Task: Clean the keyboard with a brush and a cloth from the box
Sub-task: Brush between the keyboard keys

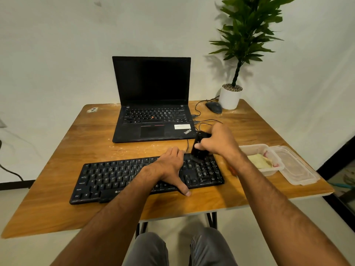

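Head view: the keyboard point(146, 177) lies along the table's point(57, 169) front edge. The left hand point(169, 166) rests on it, fingers relaxed. The right hand point(219, 143) has its fingers clamped on a black brush point(198, 148) over the keyboard's right end. The box point(263, 160) with a cloth point(259, 161) sits near the right edge.

The person has 2 bare forearms with no sleeves, and wears grey trousers point(179, 248) over both knees.
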{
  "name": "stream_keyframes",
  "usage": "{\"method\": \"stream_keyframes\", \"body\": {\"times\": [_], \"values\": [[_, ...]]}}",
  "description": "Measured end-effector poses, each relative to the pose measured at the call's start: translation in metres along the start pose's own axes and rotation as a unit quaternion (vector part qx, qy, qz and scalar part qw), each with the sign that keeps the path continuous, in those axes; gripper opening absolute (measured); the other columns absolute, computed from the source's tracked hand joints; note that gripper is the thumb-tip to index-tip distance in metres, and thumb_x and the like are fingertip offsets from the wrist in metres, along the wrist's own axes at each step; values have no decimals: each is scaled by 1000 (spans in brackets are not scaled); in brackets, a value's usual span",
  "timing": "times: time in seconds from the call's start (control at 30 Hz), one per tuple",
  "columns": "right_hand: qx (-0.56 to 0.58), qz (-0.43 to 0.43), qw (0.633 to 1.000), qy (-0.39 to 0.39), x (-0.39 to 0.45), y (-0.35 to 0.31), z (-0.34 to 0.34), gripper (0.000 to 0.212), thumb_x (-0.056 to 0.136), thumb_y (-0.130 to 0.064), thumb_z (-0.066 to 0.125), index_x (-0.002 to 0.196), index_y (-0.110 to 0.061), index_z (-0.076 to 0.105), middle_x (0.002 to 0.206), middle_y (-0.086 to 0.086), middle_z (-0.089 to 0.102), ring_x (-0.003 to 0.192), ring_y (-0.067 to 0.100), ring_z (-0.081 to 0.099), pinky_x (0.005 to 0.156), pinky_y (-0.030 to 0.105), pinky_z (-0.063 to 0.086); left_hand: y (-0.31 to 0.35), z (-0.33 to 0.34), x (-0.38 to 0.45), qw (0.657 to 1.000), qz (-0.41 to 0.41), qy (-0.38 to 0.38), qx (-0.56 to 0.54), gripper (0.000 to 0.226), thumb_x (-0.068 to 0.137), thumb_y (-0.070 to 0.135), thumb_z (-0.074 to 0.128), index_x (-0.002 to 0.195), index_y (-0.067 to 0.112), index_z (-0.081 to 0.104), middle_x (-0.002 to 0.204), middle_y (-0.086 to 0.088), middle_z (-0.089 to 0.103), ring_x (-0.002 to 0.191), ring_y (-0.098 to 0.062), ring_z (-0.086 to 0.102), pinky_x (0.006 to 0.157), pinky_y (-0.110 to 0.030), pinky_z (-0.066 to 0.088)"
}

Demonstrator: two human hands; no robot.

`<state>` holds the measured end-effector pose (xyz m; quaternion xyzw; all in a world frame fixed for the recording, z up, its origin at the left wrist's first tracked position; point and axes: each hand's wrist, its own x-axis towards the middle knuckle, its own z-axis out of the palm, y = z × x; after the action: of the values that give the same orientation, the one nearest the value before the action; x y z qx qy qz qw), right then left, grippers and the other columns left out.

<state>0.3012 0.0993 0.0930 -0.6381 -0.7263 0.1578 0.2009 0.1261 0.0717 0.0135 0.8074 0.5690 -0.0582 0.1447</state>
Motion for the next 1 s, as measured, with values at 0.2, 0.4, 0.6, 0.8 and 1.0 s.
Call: {"method": "stream_keyframes", "body": {"times": [0.2,0.4,0.6,0.8,1.0], "values": [[-30,11,998,53,5,11,-3,18,71,-21,82,81,-12,70,76,1,65,73,17,65,55,26,48,0,1,0,1000,-2,3,-3,138,50,80,88,155,12,27,136,-3,35,126,-20,34,117,-41,38],[-21,-9,999,-41,-1,9,4,30,71,-22,88,95,-15,73,83,-5,66,77,11,60,54,17,38,-1,2,0,1000,4,4,-1,135,50,81,87,152,13,30,133,-1,34,122,-18,34,114,-38,40],[-25,8,1000,8,6,24,-15,26,69,-22,89,87,-13,73,80,-3,68,73,10,61,52,19,42,-2,1,1,1000,0,-1,-5,139,51,80,87,155,12,26,136,-3,34,125,-20,34,116,-41,38],[-57,14,998,1,3,27,-18,24,68,-24,86,82,-11,70,75,-1,66,69,11,62,53,24,50,0,1,1,1000,-1,-1,-8,138,51,79,87,155,12,26,137,-3,34,126,-19,34,116,-41,38],[-33,13,999,38,-8,28,-1,20,74,-26,79,79,-10,68,76,1,66,76,19,66,63,33,57,-1,1,0,1000,1,-1,-18,139,51,77,89,156,13,25,136,-2,34,126,-19,33,116,-40,38]]}}
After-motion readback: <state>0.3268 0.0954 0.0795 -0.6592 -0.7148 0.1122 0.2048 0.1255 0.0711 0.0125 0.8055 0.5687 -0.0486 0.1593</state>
